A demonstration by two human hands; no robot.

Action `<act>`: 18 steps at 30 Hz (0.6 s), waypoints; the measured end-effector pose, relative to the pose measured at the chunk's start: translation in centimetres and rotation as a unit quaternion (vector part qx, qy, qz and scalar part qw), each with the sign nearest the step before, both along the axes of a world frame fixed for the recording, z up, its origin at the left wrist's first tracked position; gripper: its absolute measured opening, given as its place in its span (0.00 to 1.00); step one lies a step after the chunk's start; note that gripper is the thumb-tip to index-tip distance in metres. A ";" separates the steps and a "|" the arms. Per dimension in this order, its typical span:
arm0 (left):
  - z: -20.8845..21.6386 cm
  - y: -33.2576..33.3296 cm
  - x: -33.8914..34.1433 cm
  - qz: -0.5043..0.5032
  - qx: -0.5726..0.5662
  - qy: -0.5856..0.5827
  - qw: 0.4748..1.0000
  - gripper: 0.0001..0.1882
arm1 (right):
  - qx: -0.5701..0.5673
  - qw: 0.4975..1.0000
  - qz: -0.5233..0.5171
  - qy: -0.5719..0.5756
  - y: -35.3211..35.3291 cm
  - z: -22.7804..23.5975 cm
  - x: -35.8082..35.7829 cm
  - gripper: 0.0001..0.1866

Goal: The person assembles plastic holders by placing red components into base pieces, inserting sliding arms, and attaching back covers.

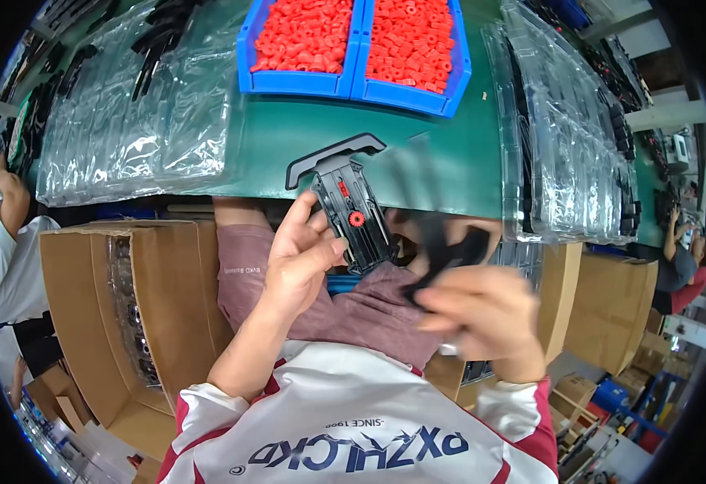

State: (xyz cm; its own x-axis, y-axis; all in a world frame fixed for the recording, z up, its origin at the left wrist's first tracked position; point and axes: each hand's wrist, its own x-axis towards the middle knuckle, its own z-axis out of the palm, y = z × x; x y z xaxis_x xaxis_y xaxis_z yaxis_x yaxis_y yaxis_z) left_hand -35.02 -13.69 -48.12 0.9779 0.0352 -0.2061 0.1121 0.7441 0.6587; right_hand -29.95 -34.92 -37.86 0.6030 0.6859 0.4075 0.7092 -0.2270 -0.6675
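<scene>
My left hand [298,256] grips a black plastic bracket [367,244] with a wide curved bar across its far end. Its inner side faces up, showing a small red gear [356,219] and a red insert [343,189]. Fingers lie along the left edge and the thumb presses near the lower end. Just to the right, my right hand [486,310] is closed on a black plastic part [438,246]. Motion smears that part, so its exact shape cannot be made out. The two black pieces look close together; whether they touch is unclear.
Two blue bins [405,97] full of small red plastic pieces stand on the green table [272,129]. Clear plastic trays [151,153] are stacked at left, with more trays [567,153] at right. Cardboard boxes [183,306] flank my lap. Other people work at both sides.
</scene>
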 end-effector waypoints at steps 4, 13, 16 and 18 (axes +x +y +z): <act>0.5 0.1 0.1 0.017 0.010 -0.005 1.000 0.35 | -0.018 0.998 0.058 0.007 3.8 -3.8 -0.9 0.13; 0.1 0.1 -0.2 0.036 0.000 -0.017 0.999 0.34 | -0.012 0.999 0.030 0.030 5.2 -4.3 -1.3 0.14; 0.0 0.0 -0.2 0.036 0.002 -0.015 0.999 0.34 | -0.022 0.999 0.025 0.027 4.8 -4.3 -1.5 0.14; 0.0 -0.1 -0.2 0.038 0.006 -0.011 0.999 0.34 | -0.031 0.999 0.022 0.024 4.6 -4.2 -1.6 0.14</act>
